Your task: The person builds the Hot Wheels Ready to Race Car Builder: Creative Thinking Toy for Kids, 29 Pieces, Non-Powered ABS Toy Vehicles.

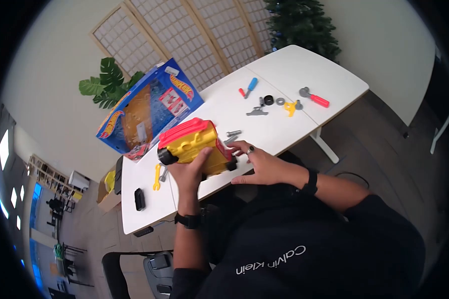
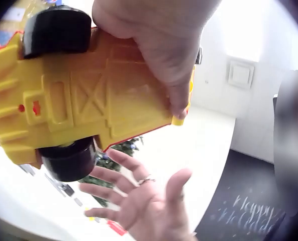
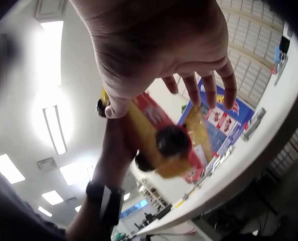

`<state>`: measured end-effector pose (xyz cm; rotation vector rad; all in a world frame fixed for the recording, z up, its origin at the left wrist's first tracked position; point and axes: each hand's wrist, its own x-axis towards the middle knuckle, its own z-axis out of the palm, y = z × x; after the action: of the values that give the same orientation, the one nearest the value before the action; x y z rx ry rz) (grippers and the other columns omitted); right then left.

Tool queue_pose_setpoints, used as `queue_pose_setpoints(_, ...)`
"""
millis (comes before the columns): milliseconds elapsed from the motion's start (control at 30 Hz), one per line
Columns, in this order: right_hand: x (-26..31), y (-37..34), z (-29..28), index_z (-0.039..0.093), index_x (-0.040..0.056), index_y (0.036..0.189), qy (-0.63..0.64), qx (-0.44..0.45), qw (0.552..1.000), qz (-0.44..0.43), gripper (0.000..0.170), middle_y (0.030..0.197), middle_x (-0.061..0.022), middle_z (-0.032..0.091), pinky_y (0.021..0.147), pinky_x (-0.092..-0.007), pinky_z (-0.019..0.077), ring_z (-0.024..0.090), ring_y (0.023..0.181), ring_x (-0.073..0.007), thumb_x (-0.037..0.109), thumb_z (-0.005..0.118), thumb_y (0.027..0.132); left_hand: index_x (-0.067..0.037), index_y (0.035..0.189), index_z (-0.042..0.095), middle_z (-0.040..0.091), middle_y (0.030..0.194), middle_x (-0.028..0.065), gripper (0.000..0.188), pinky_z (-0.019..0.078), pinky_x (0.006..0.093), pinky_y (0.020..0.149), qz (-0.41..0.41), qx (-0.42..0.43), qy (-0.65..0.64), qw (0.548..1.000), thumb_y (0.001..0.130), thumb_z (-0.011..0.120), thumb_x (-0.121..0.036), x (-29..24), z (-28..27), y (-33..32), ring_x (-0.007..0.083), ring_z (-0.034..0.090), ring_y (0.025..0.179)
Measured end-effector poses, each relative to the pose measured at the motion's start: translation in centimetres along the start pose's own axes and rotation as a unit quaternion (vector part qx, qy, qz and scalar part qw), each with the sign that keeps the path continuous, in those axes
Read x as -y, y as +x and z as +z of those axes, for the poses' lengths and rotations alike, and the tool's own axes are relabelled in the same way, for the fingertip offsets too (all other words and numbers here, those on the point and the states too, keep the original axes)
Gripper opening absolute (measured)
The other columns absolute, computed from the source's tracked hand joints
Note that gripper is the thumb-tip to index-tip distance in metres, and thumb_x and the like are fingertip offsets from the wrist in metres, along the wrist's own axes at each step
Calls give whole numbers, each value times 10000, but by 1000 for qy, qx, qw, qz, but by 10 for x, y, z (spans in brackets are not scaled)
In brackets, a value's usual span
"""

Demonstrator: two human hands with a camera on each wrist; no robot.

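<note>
My left hand (image 1: pixel 187 175) grips a yellow and red toy car (image 1: pixel 190 145), held tilted above the near side of the table. In the left wrist view the car's yellow underside (image 2: pixel 131 105) faces the camera, with two black wheels (image 2: pixel 71 160) showing. The left thumb presses along the chassis. My right hand (image 1: pixel 267 167) is beside the car's other end, its fingers spread and straight and holding nothing, as the left wrist view shows at the palm (image 2: pixel 146 206). Grey toy bolts (image 1: pixel 233 133) lie just beyond the right fingertips.
An upright blue toy box (image 1: pixel 159 107) stands at the table's back left. A yellow wrench (image 1: pixel 157 177) and a black object (image 1: pixel 139 199) lie at the left. Farther right are a blue-handled screwdriver (image 1: pixel 252 85), a black wheel (image 1: pixel 268 100), a yellow piece (image 1: pixel 290 108) and a red-handled tool (image 1: pixel 318 100).
</note>
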<state>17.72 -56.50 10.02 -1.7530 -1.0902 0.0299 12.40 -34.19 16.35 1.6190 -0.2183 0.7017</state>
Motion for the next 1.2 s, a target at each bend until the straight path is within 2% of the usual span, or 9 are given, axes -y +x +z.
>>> queue_pose_setpoints(200,-13,6,1,448,58,1433,73,-74,995,-3,646,1236,-224,688,982,-405,548,698,1168,-344,228,806,923,-37,1465,483,615,1386,97,679,488,401,1124,-6,-47,-169,985,888,839,-73,24,-12,-13,240,619,1273)
queue_pose_setpoints(267,2,6,-18,476,91,1422,65,-56,996,40,609,1246,-189,680,986,-411,542,687,1172,-364,204,796,916,-151,1608,219,575,1403,157,1048,543,430,1065,15,-95,-213,972,795,817,132,19,-17,-11,276,645,1240)
queue_pose_setpoints(533,-1,17,-66,548,146,1381,-156,27,986,41,587,1156,-145,692,904,-448,556,704,1042,-371,293,818,881,-48,1433,438,647,1267,127,900,583,370,1025,28,16,39,999,698,947,48,65,-44,-28,220,673,1155)
queue_pose_setpoints(633,-13,29,-73,554,144,1383,-174,84,980,40,632,1116,-156,702,892,-451,553,706,1037,-374,309,853,850,-18,1296,532,694,1118,88,739,620,286,812,-148,30,31,988,705,977,-27,81,-46,-39,162,711,951)
queue_pose_setpoints(767,-38,59,-124,596,105,1390,-173,224,957,65,731,1194,-152,715,956,-399,550,684,1143,-325,298,936,771,-31,1274,553,722,981,81,623,510,219,574,-149,28,-6,988,766,915,-28,89,-37,-48,135,709,765)
queue_pose_setpoints(867,-81,94,-162,638,60,1338,-235,133,941,204,648,1197,-171,717,953,-400,558,695,1121,-327,266,918,791,-28,1274,550,714,1061,92,637,565,258,669,-176,26,-41,983,756,920,-37,87,-35,-51,157,719,849)
queue_pose_setpoints(933,-154,109,-168,692,44,1222,-383,10,914,134,509,1194,-206,722,915,-429,578,706,1111,-355,228,897,793,-29,1273,549,705,1100,94,646,576,286,752,-160,33,-35,986,748,926,-41,94,-36,-51,172,715,916)
queue_pose_setpoints(1067,-176,130,-165,693,73,1239,-498,76,852,141,503,1204,-186,719,914,-438,571,706,1092,-353,146,874,775,-29,1272,547,686,1176,86,676,560,347,972,-130,52,-17,990,722,940,-42,104,-41,-54,201,685,1089)
queue_pose_setpoints(1200,-187,135,-160,690,82,1126,-486,86,843,215,430,1094,-170,740,866,-445,571,714,1054,-349,126,849,729,-7,1232,552,702,1155,107,694,578,330,950,-134,45,-15,990,694,986,-64,108,-43,-58,182,697,1060)
